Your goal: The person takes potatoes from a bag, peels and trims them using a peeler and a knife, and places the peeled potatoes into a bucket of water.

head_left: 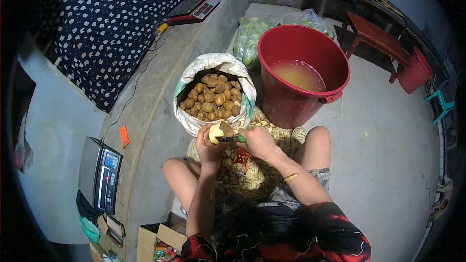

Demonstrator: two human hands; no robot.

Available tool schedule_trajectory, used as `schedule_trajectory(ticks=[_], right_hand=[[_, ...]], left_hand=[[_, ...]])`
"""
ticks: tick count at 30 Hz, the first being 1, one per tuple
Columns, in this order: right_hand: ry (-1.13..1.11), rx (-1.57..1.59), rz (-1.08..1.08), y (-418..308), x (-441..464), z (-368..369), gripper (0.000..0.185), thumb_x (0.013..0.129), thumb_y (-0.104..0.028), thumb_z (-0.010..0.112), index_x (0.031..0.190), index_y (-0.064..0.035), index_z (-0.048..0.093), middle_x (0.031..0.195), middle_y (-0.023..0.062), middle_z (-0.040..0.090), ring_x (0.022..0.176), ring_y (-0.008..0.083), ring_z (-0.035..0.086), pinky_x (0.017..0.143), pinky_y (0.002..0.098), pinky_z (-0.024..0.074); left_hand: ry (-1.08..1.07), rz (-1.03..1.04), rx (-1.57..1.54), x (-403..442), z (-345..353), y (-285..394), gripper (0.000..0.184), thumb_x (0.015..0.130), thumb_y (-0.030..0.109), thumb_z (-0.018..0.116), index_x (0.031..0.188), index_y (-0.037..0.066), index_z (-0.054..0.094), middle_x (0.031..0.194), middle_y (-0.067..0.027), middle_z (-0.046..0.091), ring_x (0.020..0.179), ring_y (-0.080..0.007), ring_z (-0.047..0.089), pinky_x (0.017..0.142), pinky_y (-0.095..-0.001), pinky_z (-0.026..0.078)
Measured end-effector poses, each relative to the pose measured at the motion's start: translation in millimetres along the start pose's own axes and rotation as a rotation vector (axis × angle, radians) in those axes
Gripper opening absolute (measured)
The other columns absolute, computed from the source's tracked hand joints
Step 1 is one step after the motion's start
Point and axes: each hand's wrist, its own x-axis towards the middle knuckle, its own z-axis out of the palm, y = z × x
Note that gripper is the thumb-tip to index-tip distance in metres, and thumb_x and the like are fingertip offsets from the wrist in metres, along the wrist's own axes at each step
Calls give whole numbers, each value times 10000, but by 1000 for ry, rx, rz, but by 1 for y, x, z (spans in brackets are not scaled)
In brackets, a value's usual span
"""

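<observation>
My left hand (208, 150) is closed around a partly peeled potato (214, 134), pale yellow on one side with brown skin on the other. In my right hand (261, 142) is a peeling knife (241, 138) with a green handle and a dark blade, which lies against the potato. Just beyond my hands stands a white sack (218, 60), its mouth rolled back. Many unpeeled potatoes (209, 98) fill it. Pale peelings (255, 177) are heaped between my legs, and a small red object (241, 159) shows among them.
A big red bucket (272, 102) with cloudy yellowish liquid stands right of the sack. Behind it are plastic bags of green produce (250, 41). A concrete ledge (150, 111) on the left carries a digital scale (104, 179). Beyond, at right, is a red bench (376, 39).
</observation>
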Motion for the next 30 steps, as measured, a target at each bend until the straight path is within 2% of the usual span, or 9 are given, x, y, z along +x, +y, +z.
schedule_trajectory(ticks=[2, 4, 5, 8, 13, 20, 25, 29, 30], right_hand=[[-38, -10, 5, 3, 7, 4, 232, 824, -275, 718, 884, -66, 639, 654, 172, 638, 634, 355, 652, 656, 466, 548], [-50, -13, 128, 17, 16, 18, 259, 800, -285, 702, 804, -30, 658, 664, 218, 626, 687, 401, 642, 665, 478, 529], [-56, 143, 216, 26, 17, 13, 303, 811, -289, 678, 808, 14, 676, 710, 255, 636, 726, 416, 645, 703, 477, 530], [15, 96, 168, 39, 20, 17, 314, 800, -271, 685, 824, 42, 676, 745, 271, 643, 737, 424, 643, 729, 474, 530], [-7, 168, 211, 30, 11, 7, 298, 794, -263, 682, 897, 16, 696, 710, 262, 640, 732, 419, 652, 734, 476, 535], [-14, 101, 108, 26, 7, 7, 263, 798, -285, 691, 891, -39, 692, 739, 225, 659, 713, 402, 652, 725, 488, 531], [6, -15, 40, 6, 2, 2, 273, 795, -321, 725, 918, -84, 670, 711, 173, 667, 691, 366, 666, 684, 474, 540], [19, -35, 14, 7, 2, 4, 237, 806, -304, 711, 908, -93, 674, 680, 170, 659, 678, 356, 667, 673, 460, 547], [65, 45, 45, 12, 4, 4, 224, 812, -285, 696, 889, -75, 675, 661, 180, 646, 673, 355, 667, 657, 450, 543]], left_hand=[[-18, -6, 19, -2, 1, 2, 563, 712, -111, 717, 1206, -10, 466, 1124, -120, 613, 1006, -208, 625, 847, -327, 553], [-51, -52, -44, -1, -3, 5, 550, 718, -91, 714, 1205, -12, 471, 1122, -121, 618, 1003, -210, 630, 829, -321, 559], [-86, -86, -108, -2, -3, 7, 538, 723, -71, 711, 1204, -14, 477, 1121, -122, 622, 1000, -211, 636, 810, -314, 565], [-230, -41, -237, -2, -6, 3, 558, 719, -53, 708, 1223, -17, 471, 1139, -125, 619, 1011, -225, 639, 810, -321, 570], [-166, 29, -224, 1, -7, 4, 602, 738, -35, 702, 1290, -20, 460, 1264, -164, 572, 1140, -245, 589, 977, -383, 494], [-115, -103, -340, 2, -9, 11, 737, 730, -57, 728, 1384, -71, 386, 1301, -155, 553, 1142, -241, 586, 977, -370, 492], [-117, 35, 227, 0, -5, 13, 702, 752, -109, 715, 1375, -61, 396, 1256, -151, 574, 1104, -204, 592, 934, -324, 514], [-102, 115, 321, 0, -9, 6, 700, 732, -100, 749, 1345, -54, 414, 1219, -149, 588, 1093, -200, 594, 913, -316, 520], [-103, 80, 211, 1, -8, 6, 680, 728, -104, 752, 1321, -44, 426, 1212, -135, 592, 1086, -188, 593, 909, -310, 520]])
